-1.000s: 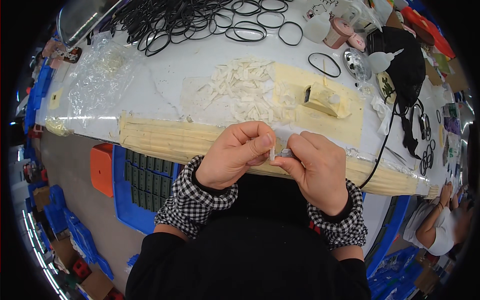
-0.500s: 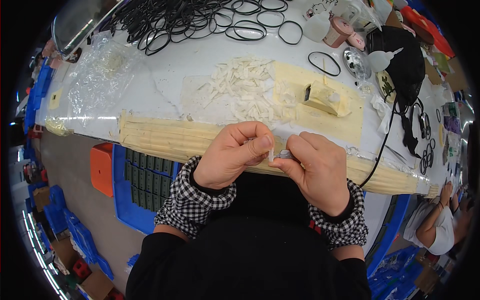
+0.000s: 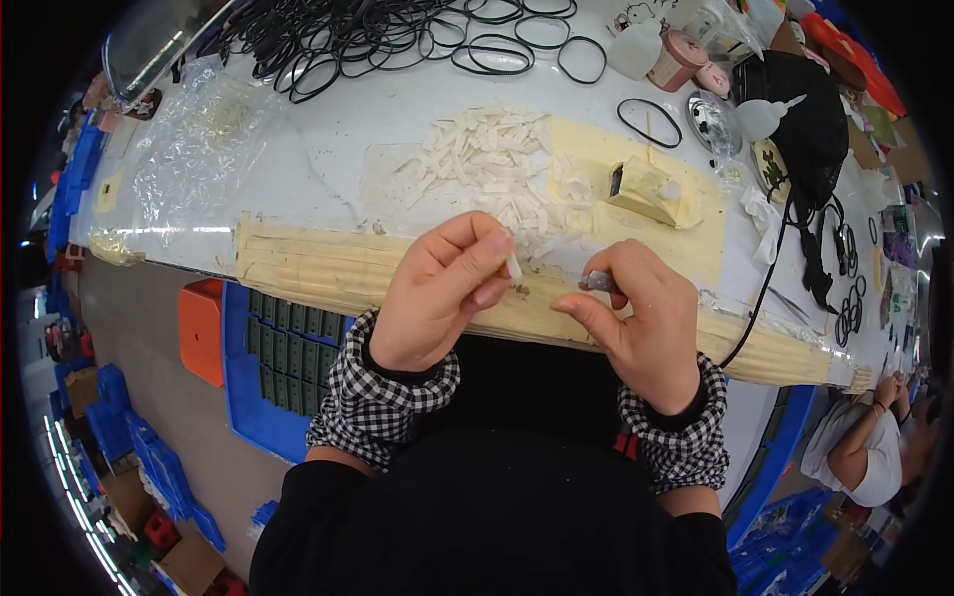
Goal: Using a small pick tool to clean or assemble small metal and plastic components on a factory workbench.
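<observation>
My left hand pinches a small white plastic piece between thumb and forefinger, just above the taped front edge of the table. My right hand sits a little to its right, its fingers closed on a small grey metal tool whose tip points left. The two hands are apart, with a gap between them. A pile of similar white plastic pieces lies on the table right behind my hands. Both wrists wear black-and-white checked cuffs.
A small cream block stands on a yellow mat behind my right hand. Many black rubber rings cover the far table. A clear plastic bag lies at left. Blue crates and an orange box stand under the table. Another person sits at lower right.
My hands were pressed together over the piece; now they have drawn apart, the left keeping the white piece and the right holding the tool.
</observation>
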A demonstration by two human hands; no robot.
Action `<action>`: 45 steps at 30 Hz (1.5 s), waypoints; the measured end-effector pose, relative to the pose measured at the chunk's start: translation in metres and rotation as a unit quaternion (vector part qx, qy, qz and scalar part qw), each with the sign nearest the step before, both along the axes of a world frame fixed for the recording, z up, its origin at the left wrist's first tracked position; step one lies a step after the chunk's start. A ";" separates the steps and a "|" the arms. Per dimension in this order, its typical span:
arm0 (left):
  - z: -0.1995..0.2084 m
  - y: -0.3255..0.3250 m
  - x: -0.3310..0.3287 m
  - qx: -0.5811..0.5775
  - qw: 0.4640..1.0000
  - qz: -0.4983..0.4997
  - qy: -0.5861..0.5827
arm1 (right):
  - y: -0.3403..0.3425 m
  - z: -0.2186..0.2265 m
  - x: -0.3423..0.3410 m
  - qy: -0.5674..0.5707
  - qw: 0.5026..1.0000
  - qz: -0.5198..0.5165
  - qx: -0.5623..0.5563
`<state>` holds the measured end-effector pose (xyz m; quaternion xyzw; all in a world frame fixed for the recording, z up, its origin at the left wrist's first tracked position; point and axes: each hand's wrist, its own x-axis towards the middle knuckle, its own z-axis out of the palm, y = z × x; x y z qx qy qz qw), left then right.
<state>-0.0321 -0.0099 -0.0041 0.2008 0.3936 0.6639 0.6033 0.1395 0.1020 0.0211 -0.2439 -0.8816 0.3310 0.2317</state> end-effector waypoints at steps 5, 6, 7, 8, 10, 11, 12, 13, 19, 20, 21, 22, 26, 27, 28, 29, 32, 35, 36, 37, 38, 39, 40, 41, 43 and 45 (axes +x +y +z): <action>0.002 0.000 -0.013 0.013 0.989 0.083 -0.118 | 0.000 -0.019 -0.003 -0.016 0.998 -0.044 0.035; 0.002 -0.001 -0.013 0.011 0.988 0.094 -0.125 | -0.002 -0.021 -0.006 -0.016 0.998 -0.034 0.046; 0.001 0.000 -0.013 0.010 0.986 0.103 -0.133 | -0.004 -0.023 -0.010 -0.017 0.998 -0.025 0.058; 0.000 0.000 -0.012 0.008 0.984 0.113 -0.141 | -0.006 -0.023 -0.014 -0.024 0.998 -0.023 0.062; -0.003 0.000 -0.013 0.029 0.982 0.106 -0.153 | -0.008 -0.023 -0.022 -0.037 0.997 -0.019 0.070; -0.003 0.000 -0.013 0.039 0.981 0.103 -0.159 | -0.007 -0.023 -0.024 -0.037 0.996 -0.017 0.078; -0.002 0.001 -0.013 0.035 0.983 0.109 -0.144 | -0.006 -0.024 -0.024 -0.038 0.995 -0.014 0.086; -0.001 0.000 -0.012 0.030 0.984 0.117 -0.128 | -0.006 -0.026 -0.026 -0.037 0.995 -0.009 0.093; 0.010 0.002 -0.001 -0.035 0.995 0.097 -0.009 | 0.003 -0.031 -0.020 0.026 0.998 -0.052 0.037; 0.011 0.003 0.002 -0.047 0.995 0.084 0.018 | 0.004 -0.030 -0.020 0.048 0.998 -0.048 0.004; 0.010 0.006 0.006 -0.046 0.996 0.070 0.015 | 0.005 -0.026 -0.019 0.071 0.996 -0.043 -0.029; 0.010 0.007 0.008 -0.046 0.997 0.053 0.016 | 0.005 -0.022 -0.019 0.094 0.993 -0.037 -0.062; 0.005 0.013 0.018 -0.051 0.998 0.034 0.014 | 0.000 0.000 -0.018 0.106 0.985 -0.036 -0.132; 0.004 0.014 0.019 -0.048 0.998 0.040 0.009 | -0.003 0.004 -0.020 0.115 0.977 -0.045 -0.171; 0.004 0.015 0.020 -0.046 0.998 0.047 0.004 | -0.005 0.005 -0.020 0.114 0.974 -0.046 -0.190; 0.004 0.015 0.020 -0.044 0.998 0.049 0.005 | -0.006 0.007 -0.019 0.113 0.970 -0.047 -0.208; 0.004 0.015 0.021 -0.041 0.998 0.051 0.006 | -0.005 0.008 -0.017 0.101 0.975 -0.034 -0.195; 0.003 0.016 0.019 -0.042 0.998 0.048 -0.004 | -0.004 0.007 -0.019 0.125 0.978 -0.032 -0.164; 0.004 0.017 0.020 -0.042 0.998 0.048 -0.013 | -0.002 0.007 -0.019 0.130 0.980 -0.034 -0.149; 0.005 0.017 0.020 -0.042 0.998 0.049 -0.021 | -0.002 0.007 -0.019 0.136 0.981 -0.035 -0.135; 0.005 0.017 0.021 -0.035 0.998 0.048 -0.035 | -0.002 0.005 -0.019 0.148 0.983 -0.036 -0.105; 0.005 0.017 0.023 -0.028 0.997 0.047 -0.049 | -0.002 0.002 -0.019 0.161 0.983 -0.037 -0.076; 0.004 0.017 0.024 -0.020 0.997 0.045 -0.064 | -0.003 0.000 -0.019 0.173 0.983 -0.039 -0.046; 0.002 0.017 0.024 -0.010 0.997 0.051 -0.058 | -0.005 -0.001 -0.019 0.178 0.982 -0.049 -0.038; -0.005 0.016 0.026 0.010 0.997 0.063 -0.046 | -0.012 -0.002 -0.021 0.187 0.980 -0.068 -0.023; -0.004 0.017 0.025 0.011 0.995 0.054 -0.078 | -0.016 -0.008 -0.025 0.211 0.975 -0.063 0.042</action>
